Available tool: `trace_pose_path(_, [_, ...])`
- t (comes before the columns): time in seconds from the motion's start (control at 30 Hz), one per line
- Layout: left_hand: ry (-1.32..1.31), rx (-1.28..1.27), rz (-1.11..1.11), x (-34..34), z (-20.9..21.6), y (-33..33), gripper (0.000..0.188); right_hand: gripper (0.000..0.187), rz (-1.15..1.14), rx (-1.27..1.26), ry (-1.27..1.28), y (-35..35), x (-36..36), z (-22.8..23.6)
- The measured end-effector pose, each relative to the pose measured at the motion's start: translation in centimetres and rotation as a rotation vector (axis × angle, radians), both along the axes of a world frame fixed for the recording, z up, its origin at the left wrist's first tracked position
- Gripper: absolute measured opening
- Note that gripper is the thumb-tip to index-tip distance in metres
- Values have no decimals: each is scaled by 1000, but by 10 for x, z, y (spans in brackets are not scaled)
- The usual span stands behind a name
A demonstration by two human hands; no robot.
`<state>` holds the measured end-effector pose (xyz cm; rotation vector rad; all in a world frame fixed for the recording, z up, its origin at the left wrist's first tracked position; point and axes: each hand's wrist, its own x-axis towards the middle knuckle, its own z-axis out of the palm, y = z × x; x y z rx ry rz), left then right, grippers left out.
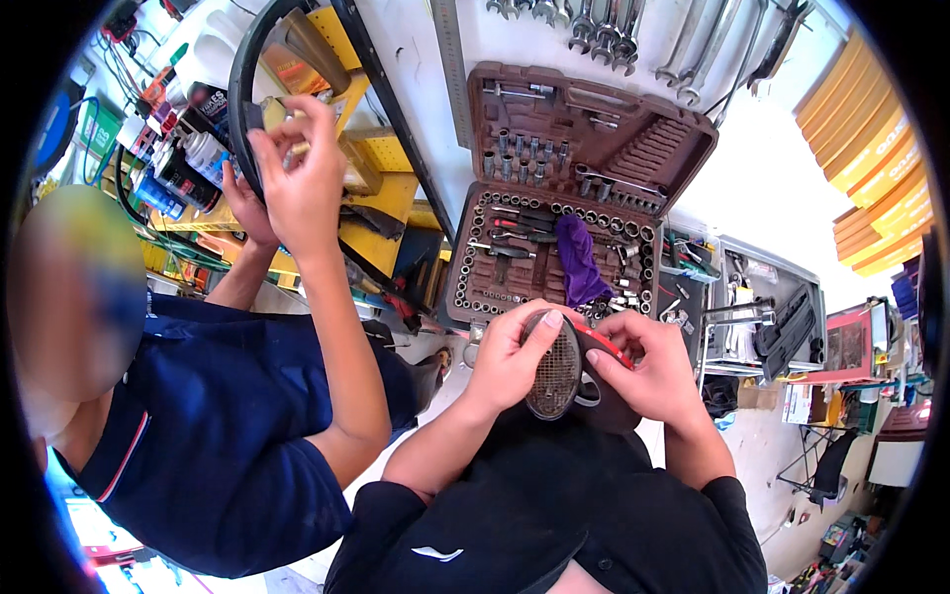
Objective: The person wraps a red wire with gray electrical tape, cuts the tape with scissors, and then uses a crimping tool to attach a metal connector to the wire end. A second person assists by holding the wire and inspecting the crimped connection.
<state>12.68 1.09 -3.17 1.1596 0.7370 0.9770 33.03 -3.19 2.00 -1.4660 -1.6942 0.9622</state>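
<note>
My left hand [520, 351] is closed around an oval part with a brownish mesh face and dark rim [554, 371], its thumb pressed on the upper edge. Close beside it, my right hand [643, 366] pinches a red-edged dark piece [604, 348]. The two pieces touch or overlap; whether they are joined I cannot tell. Below them shows a dark rounded shape, partly hidden. Just beyond my hands lies an opened brown socket set case [495, 265] with sockets, ratchets and screwdriver-like handles. A purple cloth [579, 262] is draped over its right half.
At left, a co-worker's hands [297, 188] are at a large black curved rim [240, 79]. Bottles [183, 178] crowd a yellow shelf [391, 203]. Wrenches [604, 35] hang on the wall. A grey tool drawer [792, 267] stands right, with yellow stacked items [861, 148] beyond.
</note>
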Motion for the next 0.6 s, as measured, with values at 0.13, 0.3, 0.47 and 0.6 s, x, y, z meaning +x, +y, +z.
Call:
trace_pose_path(0.13, [-201,-177,-52,4,-18,8,36,26,-27,62,2,-6,-7,-1])
trace_pose_path(0.3, [-275,-233,-72,13,-23,11,34,25,-46,164,-60,-10,-5,-2])
trace_pose_path(0.47, [-310,-315,-92,20,-24,13,33,23,-73,292,-99,-10,-2,-10])
trace_pose_path(0.6, [-279,-287,-90,22,-30,14,34,23,-60,132,-31,-11,1,-6])
